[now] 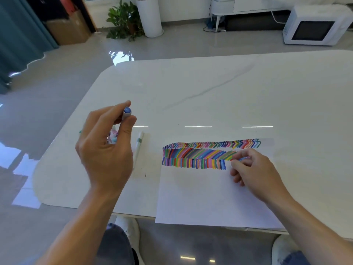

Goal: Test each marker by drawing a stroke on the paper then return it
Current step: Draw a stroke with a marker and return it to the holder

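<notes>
A white sheet of paper (206, 197) lies at the table's near edge, its upper part filled with rows of many coloured strokes (200, 154). My right hand (254, 171) rests on the paper at the right end of the lowest row and grips a blue marker (244, 159), mostly hidden by the fingers. My left hand (107, 148) is raised above the table on the left and pinches a blue-topped cap (127, 112) between thumb and fingers. Behind that hand lies a bunch of pastel markers (113, 137), largely hidden.
A white marker with a green band (139, 145) lies on the white table (229, 96) between my left hand and the paper. My knees show below the table edge. Beyond the table, on the floor, stand a plant, a white bin and a microwave.
</notes>
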